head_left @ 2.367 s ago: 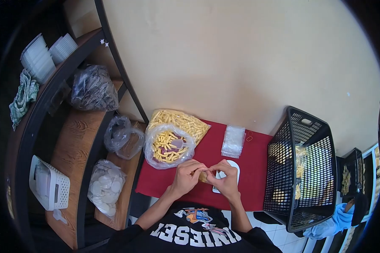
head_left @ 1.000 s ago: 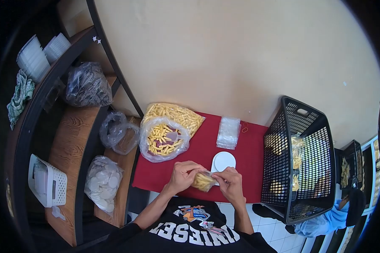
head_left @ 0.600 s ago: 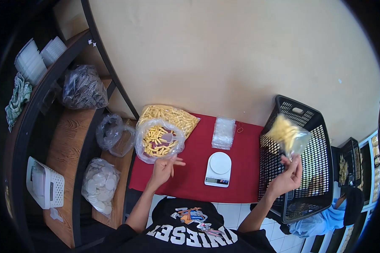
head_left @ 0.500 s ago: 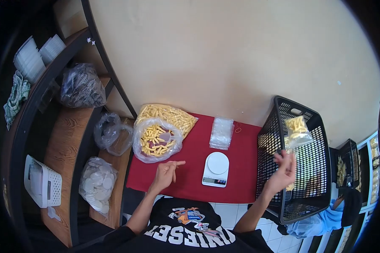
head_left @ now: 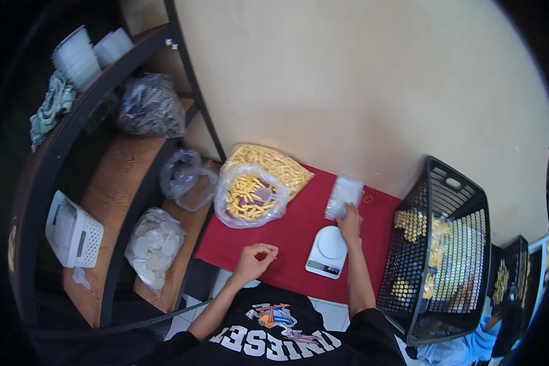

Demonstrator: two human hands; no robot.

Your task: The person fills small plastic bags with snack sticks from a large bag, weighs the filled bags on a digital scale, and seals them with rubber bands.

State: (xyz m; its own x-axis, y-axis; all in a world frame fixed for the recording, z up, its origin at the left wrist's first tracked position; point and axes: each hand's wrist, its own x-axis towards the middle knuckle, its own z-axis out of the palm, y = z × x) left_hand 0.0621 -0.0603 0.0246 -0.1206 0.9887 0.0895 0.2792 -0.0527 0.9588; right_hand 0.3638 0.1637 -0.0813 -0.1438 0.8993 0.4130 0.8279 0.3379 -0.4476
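My right hand [head_left: 350,227] reaches over the red table to a stack of clear plastic bags [head_left: 346,189], its fingers drawn together on the near right edge. Part of the stack is under the fingers. Just left of that wrist is a white kitchen scale [head_left: 331,244] with nothing on its plate. My left hand [head_left: 254,262] hovers near the table's front edge, thumb and forefinger curled into a ring with nothing seen between them. Beyond it lies a large open plastic bag of yellow stick snacks [head_left: 250,204], with a translucent scoop [head_left: 263,194] inside.
At the right stands a black plastic basket [head_left: 430,256] holding filled snack packets [head_left: 436,244]. Rubber bands [head_left: 368,199] lie beside the bag stack. Shelves on the left carry a white basket [head_left: 85,238] and a bag of pale round discs [head_left: 155,247]. Another person's blue sleeve [head_left: 479,335] shows at lower right.
My right hand has left a filled snack packet at the black basket and moved left to the bag stack. My left forefinger, stretched out before, is now curled toward the thumb. The view has turned.
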